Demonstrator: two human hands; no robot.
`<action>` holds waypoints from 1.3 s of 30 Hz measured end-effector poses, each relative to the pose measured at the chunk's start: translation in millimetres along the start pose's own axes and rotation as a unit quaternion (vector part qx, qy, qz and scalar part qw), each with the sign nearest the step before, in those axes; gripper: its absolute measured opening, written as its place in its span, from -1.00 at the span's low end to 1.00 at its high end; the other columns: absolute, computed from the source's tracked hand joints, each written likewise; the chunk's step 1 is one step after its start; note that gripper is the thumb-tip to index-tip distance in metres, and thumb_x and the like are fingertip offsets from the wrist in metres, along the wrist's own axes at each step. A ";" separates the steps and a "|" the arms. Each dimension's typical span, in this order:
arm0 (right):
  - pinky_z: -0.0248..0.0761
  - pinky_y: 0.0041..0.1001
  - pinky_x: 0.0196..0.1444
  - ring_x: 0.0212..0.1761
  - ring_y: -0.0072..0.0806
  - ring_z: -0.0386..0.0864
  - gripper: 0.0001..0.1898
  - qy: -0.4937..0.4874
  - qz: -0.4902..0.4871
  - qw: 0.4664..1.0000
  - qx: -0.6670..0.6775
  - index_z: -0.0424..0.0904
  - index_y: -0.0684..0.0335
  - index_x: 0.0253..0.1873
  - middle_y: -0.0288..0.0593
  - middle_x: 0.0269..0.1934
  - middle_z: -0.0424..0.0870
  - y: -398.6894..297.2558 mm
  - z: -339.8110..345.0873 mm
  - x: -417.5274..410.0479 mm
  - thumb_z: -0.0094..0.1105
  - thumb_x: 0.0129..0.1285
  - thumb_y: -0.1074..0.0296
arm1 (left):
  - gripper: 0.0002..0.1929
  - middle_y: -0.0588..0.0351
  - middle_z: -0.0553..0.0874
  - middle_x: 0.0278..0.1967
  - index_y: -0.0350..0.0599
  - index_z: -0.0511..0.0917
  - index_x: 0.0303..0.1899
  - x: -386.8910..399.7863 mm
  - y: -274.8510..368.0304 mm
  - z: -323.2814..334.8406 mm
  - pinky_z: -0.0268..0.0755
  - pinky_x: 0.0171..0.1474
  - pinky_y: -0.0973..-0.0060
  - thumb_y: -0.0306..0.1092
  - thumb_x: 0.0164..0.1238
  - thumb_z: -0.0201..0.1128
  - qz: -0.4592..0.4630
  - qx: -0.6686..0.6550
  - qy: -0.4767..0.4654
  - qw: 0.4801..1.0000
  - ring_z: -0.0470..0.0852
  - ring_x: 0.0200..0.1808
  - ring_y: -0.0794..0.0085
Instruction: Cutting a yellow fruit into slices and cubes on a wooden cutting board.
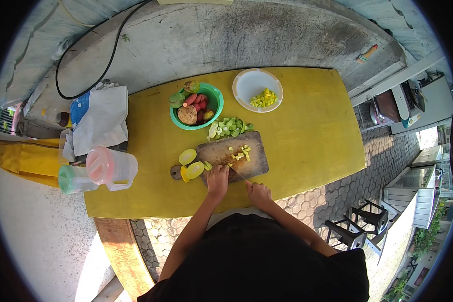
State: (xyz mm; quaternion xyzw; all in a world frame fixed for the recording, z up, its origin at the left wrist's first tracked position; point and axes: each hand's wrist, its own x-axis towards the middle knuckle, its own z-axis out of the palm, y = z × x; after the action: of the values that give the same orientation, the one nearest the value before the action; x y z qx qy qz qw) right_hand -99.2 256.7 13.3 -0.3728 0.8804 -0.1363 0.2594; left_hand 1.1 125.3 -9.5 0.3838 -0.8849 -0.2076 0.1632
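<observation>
My right hand (259, 194) grips a knife (239, 174) whose blade reaches over the near edge of a worn wooden cutting board (258, 160). Close to the blade tip, the fingers of my left hand (218, 179) press on the board; what lies under them is hidden. Pale green strips (208, 165) show just left of those fingers. Small green-yellow cubes (243, 152) are scattered over the board's middle. Pale yellow-green fruit halves (195, 170) lie at its left end, by the handle (176, 172). Behind the board sits a heap of green peelings and scraps (232, 127).
A green basin (219, 107) with several roots and fruits and a white plate (249, 85) with diced yellow pieces stand at the back of the yellow table (313, 124). Lidded plastic pitchers (122, 166) and a white sack (105, 117) occupy the left end. A wall (230, 37) rises behind.
</observation>
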 end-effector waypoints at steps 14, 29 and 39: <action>0.42 -0.06 -0.34 -0.45 0.08 0.56 -0.49 -0.005 -0.026 1.000 -0.009 0.52 0.32 -0.48 0.18 -0.53 0.57 -4.6 -8.5 -12.5 -0.19 0.31 -0.02 | -0.89 0.15 0.58 -0.37 -0.12 0.62 -0.36 -0.2 0.7 0.8 0.33 -0.14 0.35 -0.37 0.11 0.18 0.007 0.051 0.018 0.999 0.52 -0.23 0.29; 0.40 -0.03 -0.26 -0.38 0.12 0.56 -0.42 -0.038 0.012 0.999 0.017 0.55 0.35 -0.51 0.21 -0.53 0.56 -9.9 -13.3 9.8 -0.21 0.30 -0.09 | -0.92 0.05 0.56 -0.43 -0.17 0.59 -0.46 6.2 0.0 -4.0 0.35 -0.17 0.32 -0.42 0.09 0.16 0.023 0.037 -0.017 0.999 0.54 -0.27 0.22; 0.29 -0.50 -0.66 -0.73 -0.45 0.43 -0.42 -0.170 0.101 0.926 0.321 0.39 0.29 -0.60 -0.22 -0.75 0.37 30.2 -18.1 40.1 -0.12 0.27 -0.16 | -0.88 0.00 0.62 -0.30 -0.15 0.60 -0.34 43.6 11.6 9.7 0.48 -0.25 0.37 -0.39 0.08 0.21 -0.166 -0.210 -0.105 0.958 0.62 -0.26 0.20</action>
State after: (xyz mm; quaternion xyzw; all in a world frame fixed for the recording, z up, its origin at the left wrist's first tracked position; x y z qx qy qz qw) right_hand -150.6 249.2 0.9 -0.1962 0.7653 -0.3195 0.5232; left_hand -38.8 102.3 -6.5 0.4582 -0.7577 -0.4516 0.1098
